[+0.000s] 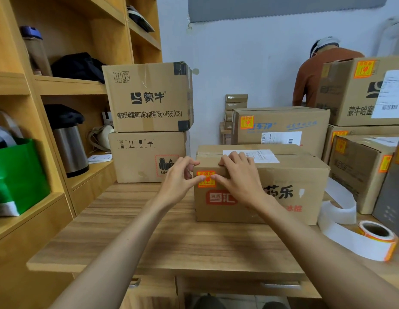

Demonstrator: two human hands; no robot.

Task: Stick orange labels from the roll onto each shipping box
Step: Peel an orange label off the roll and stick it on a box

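Left hand [178,182] and right hand [240,178] thumb-press the label [206,179] onto the box [283,175] front (fingers loose, gripping nothing); next probably needs a fresh one off the roll [377,238].

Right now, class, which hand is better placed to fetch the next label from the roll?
The right hand: the roll of orange labels lies right of the brown cardboard box, on its side; the left hand would have to cross the box.
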